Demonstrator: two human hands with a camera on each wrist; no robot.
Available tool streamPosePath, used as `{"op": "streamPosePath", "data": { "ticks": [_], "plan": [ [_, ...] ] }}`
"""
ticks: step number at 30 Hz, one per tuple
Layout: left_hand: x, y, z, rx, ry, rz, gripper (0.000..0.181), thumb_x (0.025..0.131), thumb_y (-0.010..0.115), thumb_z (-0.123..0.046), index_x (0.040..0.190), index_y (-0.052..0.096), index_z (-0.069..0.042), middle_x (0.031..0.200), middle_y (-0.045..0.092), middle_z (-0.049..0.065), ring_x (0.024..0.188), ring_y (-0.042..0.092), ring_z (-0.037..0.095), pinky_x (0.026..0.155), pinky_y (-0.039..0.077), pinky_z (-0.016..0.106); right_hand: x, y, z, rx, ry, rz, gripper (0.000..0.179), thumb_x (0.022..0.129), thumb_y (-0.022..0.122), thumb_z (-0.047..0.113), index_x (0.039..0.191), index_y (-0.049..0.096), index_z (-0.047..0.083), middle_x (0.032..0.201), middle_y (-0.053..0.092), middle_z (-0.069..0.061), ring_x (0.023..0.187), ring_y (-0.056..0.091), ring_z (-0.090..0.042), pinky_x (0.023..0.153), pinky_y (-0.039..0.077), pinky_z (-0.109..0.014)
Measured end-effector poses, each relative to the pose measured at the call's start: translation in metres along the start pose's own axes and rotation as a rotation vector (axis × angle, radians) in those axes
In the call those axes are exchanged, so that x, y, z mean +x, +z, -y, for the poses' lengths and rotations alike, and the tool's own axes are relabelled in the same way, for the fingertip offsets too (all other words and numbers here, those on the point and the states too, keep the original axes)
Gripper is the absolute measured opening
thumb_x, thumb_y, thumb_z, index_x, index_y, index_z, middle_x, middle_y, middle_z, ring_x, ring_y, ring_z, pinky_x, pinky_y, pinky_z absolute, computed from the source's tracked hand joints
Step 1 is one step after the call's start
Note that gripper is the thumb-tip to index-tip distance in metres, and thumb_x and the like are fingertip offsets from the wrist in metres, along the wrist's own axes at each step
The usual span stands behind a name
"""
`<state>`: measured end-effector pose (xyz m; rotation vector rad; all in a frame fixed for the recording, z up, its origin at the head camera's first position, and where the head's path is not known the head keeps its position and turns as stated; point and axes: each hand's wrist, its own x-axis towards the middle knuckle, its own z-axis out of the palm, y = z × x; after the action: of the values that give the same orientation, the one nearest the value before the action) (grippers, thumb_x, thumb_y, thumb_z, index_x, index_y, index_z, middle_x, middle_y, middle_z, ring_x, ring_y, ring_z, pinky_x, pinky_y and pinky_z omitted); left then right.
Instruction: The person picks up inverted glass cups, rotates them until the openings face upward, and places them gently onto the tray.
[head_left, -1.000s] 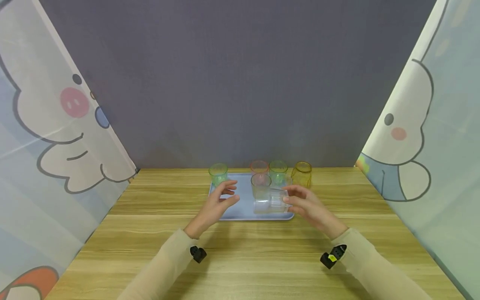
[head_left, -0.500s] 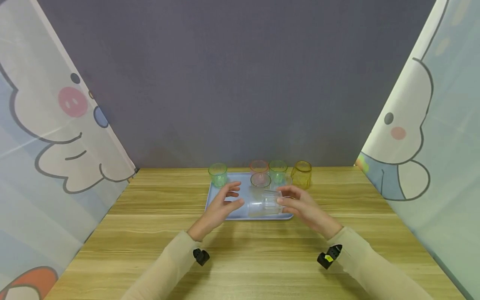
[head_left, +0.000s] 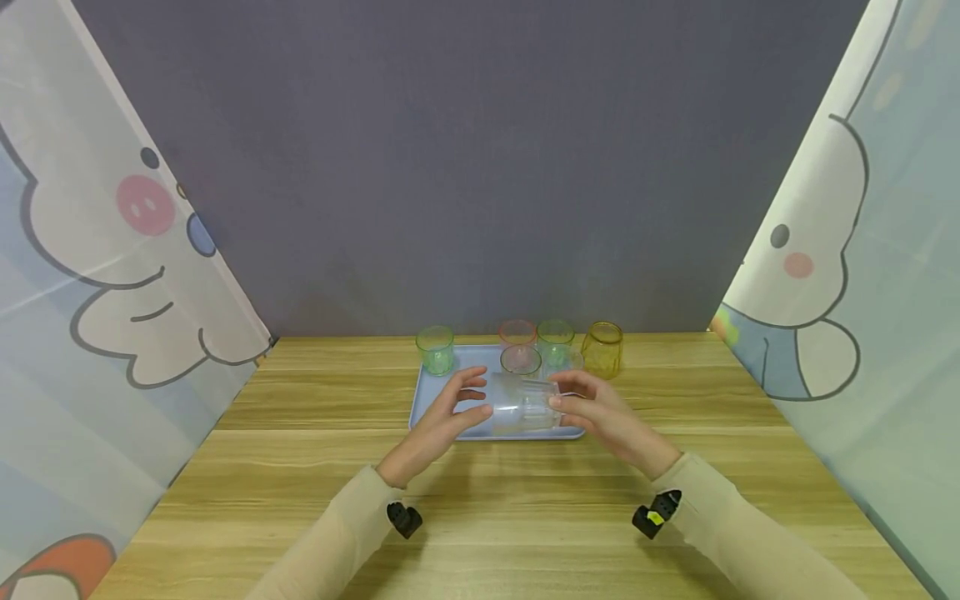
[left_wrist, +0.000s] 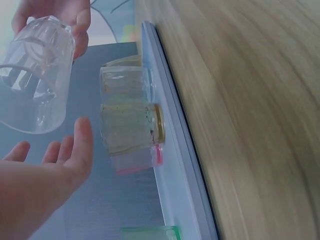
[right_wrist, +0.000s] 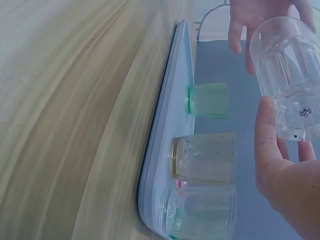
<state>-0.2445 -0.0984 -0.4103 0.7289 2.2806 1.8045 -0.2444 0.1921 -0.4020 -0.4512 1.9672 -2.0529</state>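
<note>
My right hand (head_left: 600, 414) grips a clear drinking glass (head_left: 521, 406) by its base end. The glass lies sideways in the air above the pale blue tray (head_left: 457, 432), its mouth facing left. Just left of that mouth is my left hand (head_left: 442, 417), fingers spread and slightly bent, holding nothing. In the left wrist view a gap shows between the left fingertips (left_wrist: 83, 130) and the rim. On the tray stand a green glass (head_left: 437, 354), a brown-tinted glass (right_wrist: 205, 157), a pink one (head_left: 517, 331), another green one (head_left: 556, 332) and a clear one (head_left: 564, 360).
A yellow glass (head_left: 603, 350) stands at the tray's back right. Behind the wooden table (head_left: 510, 517) rises a dark grey panel (head_left: 480, 167). Cartoon-printed curtains (head_left: 90, 250) hang on both sides.
The right hand has carried the clear glass a little to the left and turned it more level. The left hand has moved right, closer to the glass's mouth.
</note>
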Motion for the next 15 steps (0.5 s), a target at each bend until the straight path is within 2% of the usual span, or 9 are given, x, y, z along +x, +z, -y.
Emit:
{"op": "streamPosePath", "data": {
  "ticks": [5,10,15],
  "plan": [
    [-0.0016,0.0007,0.0004,-0.028,0.013,0.014,0.061,0.101,0.063,-0.028,0.155,0.034,-0.026,0.151,0.04,0.012,0.139,0.04,0.032,0.108,0.037,0.051,0.0007,0.0031,0.0007,-0.006,-0.013,0.014,0.061,0.096,0.066,0.016,0.144,0.039,-0.01,0.13,0.047,-0.016,0.108,0.054,-0.02,0.09,0.054,-0.034],
    [-0.0029,0.0003,0.0008,-0.049,0.016,0.006,0.061,0.101,0.064,-0.029,0.154,0.035,-0.027,0.152,0.04,0.005,0.14,0.038,0.038,0.108,0.038,0.05,0.0034,0.0058,0.0005,-0.004,-0.009,0.009,0.059,0.096,0.067,0.016,0.143,0.041,-0.009,0.128,0.048,-0.015,0.106,0.055,-0.02,0.089,0.054,-0.034],
    [-0.0045,-0.0008,-0.0016,-0.055,0.005,-0.008,0.063,0.099,0.066,-0.031,0.154,0.036,-0.03,0.149,0.041,0.005,0.137,0.041,0.03,0.107,0.039,0.05,0.0064,0.0099,0.001,-0.013,0.014,-0.003,0.059,0.095,0.068,0.016,0.144,0.042,-0.007,0.128,0.049,-0.014,0.107,0.056,-0.021,0.089,0.055,-0.034]
  ]
}}
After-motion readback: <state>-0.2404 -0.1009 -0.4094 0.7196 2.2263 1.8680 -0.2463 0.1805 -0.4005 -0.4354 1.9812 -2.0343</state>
